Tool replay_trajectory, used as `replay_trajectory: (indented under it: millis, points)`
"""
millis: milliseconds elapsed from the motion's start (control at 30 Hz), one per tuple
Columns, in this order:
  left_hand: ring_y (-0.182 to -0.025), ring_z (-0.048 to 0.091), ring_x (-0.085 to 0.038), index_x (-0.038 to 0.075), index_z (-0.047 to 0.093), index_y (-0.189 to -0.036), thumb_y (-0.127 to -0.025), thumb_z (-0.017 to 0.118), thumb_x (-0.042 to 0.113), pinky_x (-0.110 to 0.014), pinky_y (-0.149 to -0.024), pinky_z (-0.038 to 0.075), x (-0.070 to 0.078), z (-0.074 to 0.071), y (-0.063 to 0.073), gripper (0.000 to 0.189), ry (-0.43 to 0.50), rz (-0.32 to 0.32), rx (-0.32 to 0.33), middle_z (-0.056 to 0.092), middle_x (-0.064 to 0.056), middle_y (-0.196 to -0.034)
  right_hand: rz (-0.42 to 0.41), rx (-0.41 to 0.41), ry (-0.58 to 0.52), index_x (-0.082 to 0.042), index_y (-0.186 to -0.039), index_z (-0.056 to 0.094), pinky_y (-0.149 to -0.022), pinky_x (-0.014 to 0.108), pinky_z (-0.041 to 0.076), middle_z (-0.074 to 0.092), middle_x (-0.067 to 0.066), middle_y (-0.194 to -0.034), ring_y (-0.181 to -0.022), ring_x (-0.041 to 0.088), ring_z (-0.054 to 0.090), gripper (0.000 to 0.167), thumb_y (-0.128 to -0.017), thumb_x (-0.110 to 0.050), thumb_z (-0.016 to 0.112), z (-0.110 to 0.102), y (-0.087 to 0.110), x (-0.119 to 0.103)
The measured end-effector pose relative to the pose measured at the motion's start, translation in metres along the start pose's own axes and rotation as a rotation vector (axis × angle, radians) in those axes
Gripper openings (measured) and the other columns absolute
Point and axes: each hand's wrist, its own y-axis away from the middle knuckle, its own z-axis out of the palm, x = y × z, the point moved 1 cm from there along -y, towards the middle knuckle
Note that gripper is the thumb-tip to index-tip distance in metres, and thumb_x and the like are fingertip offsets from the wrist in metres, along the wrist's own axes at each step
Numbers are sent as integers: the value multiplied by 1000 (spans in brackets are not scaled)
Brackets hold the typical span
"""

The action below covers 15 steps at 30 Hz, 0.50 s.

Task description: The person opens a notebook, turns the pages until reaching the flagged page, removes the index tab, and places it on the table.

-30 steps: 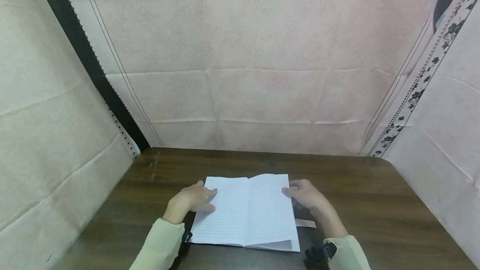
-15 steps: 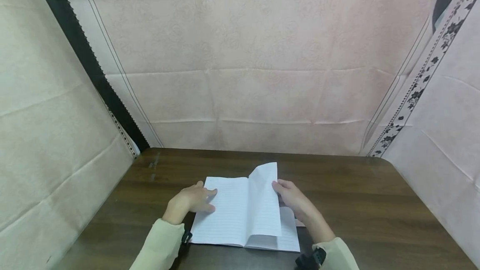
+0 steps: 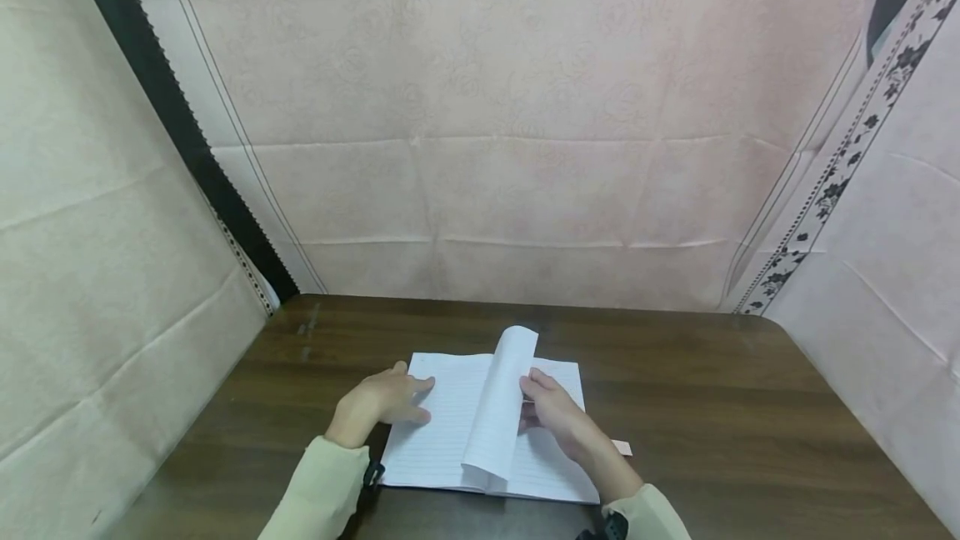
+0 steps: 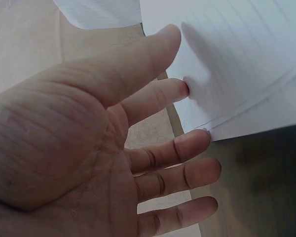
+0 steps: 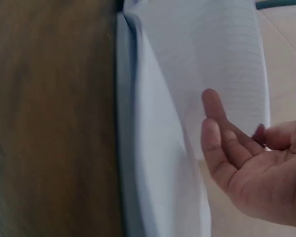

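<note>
An open notebook (image 3: 438, 440) with white ruled pages lies on the table in the head view. My left hand (image 3: 386, 397) rests at its left edge, fingers spread and fairly straight, thumb over the page; the left wrist view has the fingertips (image 4: 180, 89) at the paper's edge. One lifted page (image 3: 498, 415) stands curled up near the middle fold. On the right, my right hand (image 3: 555, 411) pinches that page's outer edge between thumb and index finger. The right wrist view shows the other fingers (image 5: 214, 136) extended beside the ruled page (image 5: 232, 54).
The brown wooden table (image 3: 720, 407) extends around the notebook. A small pale strip (image 3: 622, 447) sticks out past its right side. Light cloth hangs behind (image 3: 525, 148) and along both sides of the table.
My right hand has moved left from the notebook's right edge, lifting a page and bending it toward the fold. The left hand has stayed in place.
</note>
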Motion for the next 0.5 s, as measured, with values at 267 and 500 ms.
replay_trajectory:
  millis: [267,500]
  points:
    - [-101,54,-30,17,57,-144,-91,73,33,-56,-89,50,1,-1,1,57,-4,8,-6,50,-26,-131,29,-129,-21,3,-135,41,-63,29,52,65,10,-89,-69,18,64,37,-109,-23,34,20,1,8]
    - [-125,49,-38,16,60,-140,-91,73,33,-61,-100,43,2,1,-2,53,18,50,24,48,-26,-140,62,-196,32,-5,-110,43,-55,23,49,70,19,-80,-65,20,71,19,-107,-24,42,26,2,9]
